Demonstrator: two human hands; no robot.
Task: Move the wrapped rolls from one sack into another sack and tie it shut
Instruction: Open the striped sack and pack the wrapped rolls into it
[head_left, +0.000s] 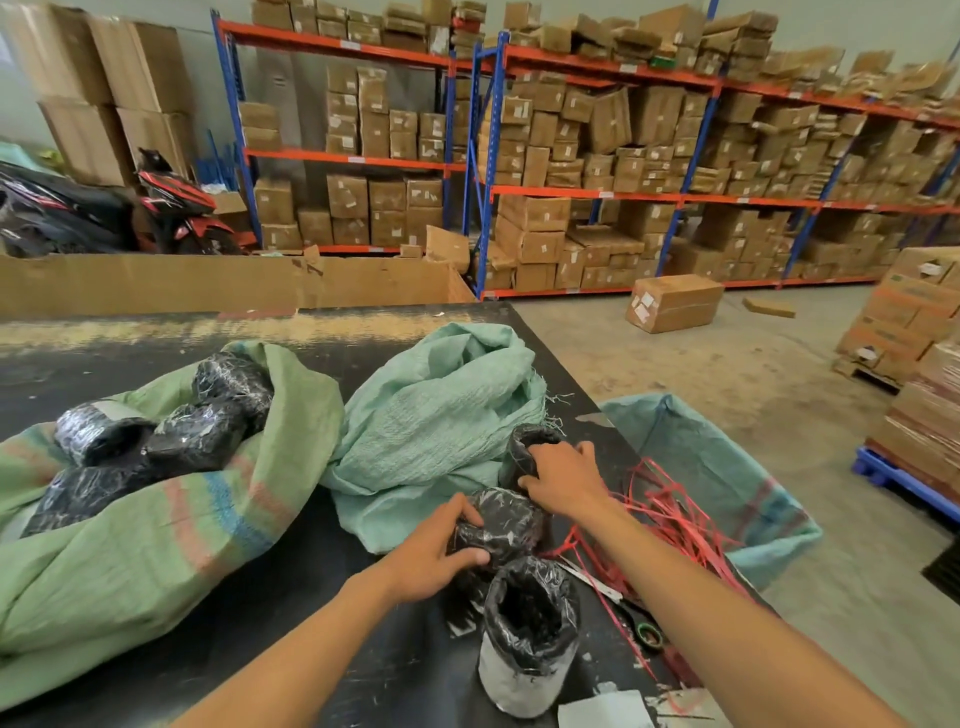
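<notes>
A green striped sack (156, 545) lies open at the left of the black table (322, 623), with several black-wrapped rolls (197, 436) showing in its mouth. A crumpled pale teal sack (436, 421) lies in the middle. Three more wrapped rolls stand or lie near the table's right edge. My left hand (431, 556) grips the middle roll (504, 525). My right hand (563, 475) grips the far roll (524, 441) beside the teal sack. The nearest roll (527, 634) stands upright, untouched.
Red plastic twine (670, 514) lies in a tangle at the table's right edge, with scissors (644, 629) beside it. A blue-green sack (727, 478) hangs off the table's right side. Shelves of cardboard boxes fill the background; a loose box (675, 301) sits on the floor.
</notes>
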